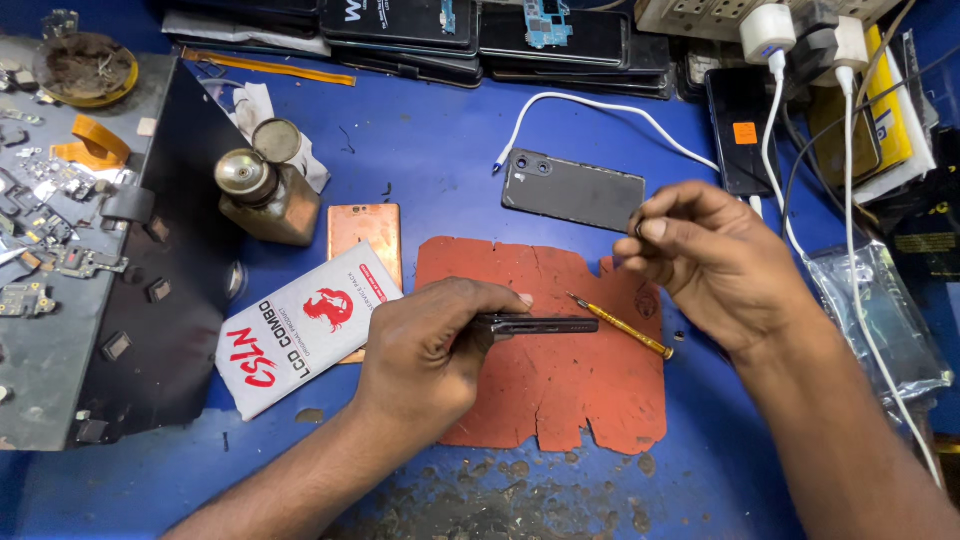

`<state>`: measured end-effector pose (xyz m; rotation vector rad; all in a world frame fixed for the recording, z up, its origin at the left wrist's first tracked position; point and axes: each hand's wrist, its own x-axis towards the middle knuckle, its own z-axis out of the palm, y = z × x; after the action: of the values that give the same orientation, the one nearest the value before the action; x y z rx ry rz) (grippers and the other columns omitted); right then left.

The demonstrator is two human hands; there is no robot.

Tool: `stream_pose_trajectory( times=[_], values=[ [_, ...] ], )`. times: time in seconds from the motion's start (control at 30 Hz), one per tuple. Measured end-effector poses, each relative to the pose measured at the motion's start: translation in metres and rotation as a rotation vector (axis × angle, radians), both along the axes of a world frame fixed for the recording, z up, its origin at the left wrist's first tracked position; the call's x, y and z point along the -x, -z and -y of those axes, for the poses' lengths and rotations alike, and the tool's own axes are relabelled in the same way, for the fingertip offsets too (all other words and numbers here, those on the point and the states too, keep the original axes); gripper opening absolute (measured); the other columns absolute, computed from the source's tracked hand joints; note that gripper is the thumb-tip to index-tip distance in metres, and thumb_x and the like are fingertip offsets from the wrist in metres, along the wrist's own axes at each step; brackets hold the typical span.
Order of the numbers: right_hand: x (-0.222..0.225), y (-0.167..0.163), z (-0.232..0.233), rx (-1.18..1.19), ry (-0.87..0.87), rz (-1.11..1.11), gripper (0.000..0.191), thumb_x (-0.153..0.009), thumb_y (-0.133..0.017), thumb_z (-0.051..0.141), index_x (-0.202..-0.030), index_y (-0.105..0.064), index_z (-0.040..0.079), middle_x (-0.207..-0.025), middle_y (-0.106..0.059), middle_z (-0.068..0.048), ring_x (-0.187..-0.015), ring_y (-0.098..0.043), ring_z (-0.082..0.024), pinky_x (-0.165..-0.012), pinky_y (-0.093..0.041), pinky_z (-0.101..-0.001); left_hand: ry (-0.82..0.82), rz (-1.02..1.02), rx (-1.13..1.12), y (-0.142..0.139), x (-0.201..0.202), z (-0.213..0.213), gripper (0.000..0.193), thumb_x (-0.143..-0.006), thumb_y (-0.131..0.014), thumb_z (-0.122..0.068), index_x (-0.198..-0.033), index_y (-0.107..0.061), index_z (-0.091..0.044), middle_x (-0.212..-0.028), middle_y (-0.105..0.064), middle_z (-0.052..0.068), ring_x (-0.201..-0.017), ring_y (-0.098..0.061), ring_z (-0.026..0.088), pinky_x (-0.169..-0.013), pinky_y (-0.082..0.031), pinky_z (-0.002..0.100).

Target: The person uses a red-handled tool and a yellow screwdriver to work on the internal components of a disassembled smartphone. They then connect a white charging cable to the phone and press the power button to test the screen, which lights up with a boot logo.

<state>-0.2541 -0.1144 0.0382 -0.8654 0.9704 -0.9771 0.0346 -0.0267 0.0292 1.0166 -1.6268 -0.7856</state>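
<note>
The scene is viewed from a single head-worn camera, set above and aimed steeply down and forward at the blue tabletop [450,150]. Both forearms are seen entering from the bottom edge, at close range. No second view is provided, so nothing is shared.

Dark slim phone [540,324] standing on edge over torn red-orange mat [545,375], gripped at one end, long side lying level and pointing right. Tiny dark part [640,229], too small to identify, being pinched above mat. Yellow-handled screwdriver [620,326] lying diagonally just beside phone's free end.
</note>
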Motion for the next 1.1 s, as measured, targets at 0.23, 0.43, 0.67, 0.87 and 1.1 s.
stream_pose_trajectory(
  times=[0.23,0.43,0.67,0.87,1.1],
  values=[
    [0.001,-0.005,-0.014,0.015,0.077,-0.155,0.025,-0.093,-0.068,0.0,-0.118,-0.071,-0.002,-0.103,-0.074,-0.015,-0.097,-0.076,-0.027,-0.082,-0.063,-0.0357,-0.001,-0.007,-0.021,-0.001,0.001,0.0,0.033,-0.08,-0.069,0.015,-0.105,-0.073,-0.006,-0.092,-0.076,0.006,-0.081,-0.077,0.019,-0.068,-0.059,0.029],
    [-0.004,-0.016,-0.026,0.141,0.089,-0.189,0.018,-0.099,-0.068,0.004,-0.114,-0.07,-0.006,-0.095,-0.074,-0.017,-0.086,-0.075,-0.027,-0.078,-0.064,-0.0379,0.008,-0.003,-0.001,0.001,0.002,0.0,0.035,-0.078,-0.069,0.016,-0.105,-0.073,-0.006,-0.093,-0.076,0.008,-0.08,-0.076,0.02,-0.067,-0.057,0.03],
    [-0.029,-0.062,-0.067,0.665,0.076,-0.873,0.015,-0.088,-0.077,-0.003,-0.103,-0.074,-0.006,-0.097,-0.074,-0.018,-0.078,-0.069,-0.022,-0.062,-0.054,-0.0307,0.047,-0.036,0.092,0.003,0.003,-0.002,0.035,-0.078,-0.065,0.018,-0.106,-0.07,-0.003,-0.098,-0.075,0.011,-0.09,-0.076,0.027,-0.075,-0.059,0.034],
    [-0.067,-0.08,-0.088,0.891,-0.015,-0.645,0.036,-0.084,-0.08,0.002,-0.114,-0.061,-0.001,-0.099,-0.071,-0.013,-0.092,-0.076,-0.019,-0.084,-0.068,-0.0328,0.055,0.001,0.086,0.002,0.003,-0.003,0.034,-0.078,-0.067,0.015,-0.106,-0.07,-0.003,-0.099,-0.075,0.012,-0.091,-0.075,0.029,-0.076,-0.059,0.036],
    [-0.089,-0.094,-0.09,1.288,-0.13,-0.966,0.036,-0.083,-0.084,0.006,-0.1,-0.052,0.003,-0.086,-0.073,-0.008,-0.081,-0.077,-0.019,-0.07,-0.063,-0.0301,0.078,0.017,0.115,-0.002,0.002,-0.005,0.038,-0.078,-0.064,0.015,-0.11,-0.069,-0.004,-0.103,-0.076,0.012,-0.095,-0.076,0.029,-0.079,-0.061,0.035]
  ],
)
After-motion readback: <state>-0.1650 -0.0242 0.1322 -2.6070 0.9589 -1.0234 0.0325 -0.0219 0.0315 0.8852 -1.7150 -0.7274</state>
